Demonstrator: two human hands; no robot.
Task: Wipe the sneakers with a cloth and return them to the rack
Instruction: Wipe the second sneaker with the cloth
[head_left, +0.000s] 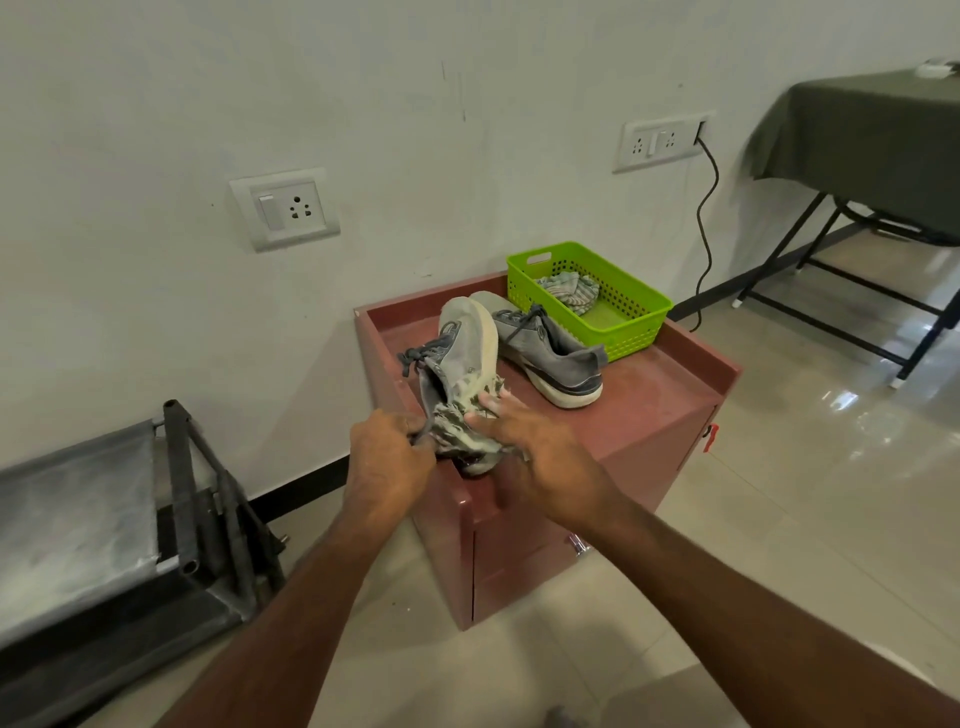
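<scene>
A: Left hand (387, 457)?

B: Fingers curled tight, gripping the heel end of a grey shoe (460, 364). Looks like a lace end runs under them too. Shoe's lifted off the cabinet (660, 410), tipped on its side, toe pointing away toward the wall, pale sole facing right.

A: Right hand (530, 441)?

B: Fingers mostly straight, spread a bit, pressing a cloth (470, 423) flat against the side of that shoe near the heel. Thumb side I can't see well, so can't tell if it pinches the cloth at all. Cloth is striped, greenish and white, bunched between palm and shoe, some of it hanging below.

A: Other shoe?

B: Second shoe (550, 358) sits upright on the cabinet top, just beside the held one, heel toward us on the right, toe back toward the wall. Nobody touching it.

A: Anything else up there?

B: Green basket (628, 327) at the back right corner of the cabinet top, touching or nearly touching the second shoe. Another rag (569, 291) crumpled inside it.

A: Rack?

B: Black frame rack (202, 499) with grey fabric shelves on the floor at the left, well apart from the cabinet. Both shoes are at the cabinet.

A: Background?

B: Two sockets on the wall, black cable (706, 228) dropping from the right one, covered table (862, 135) at far right.
</scene>
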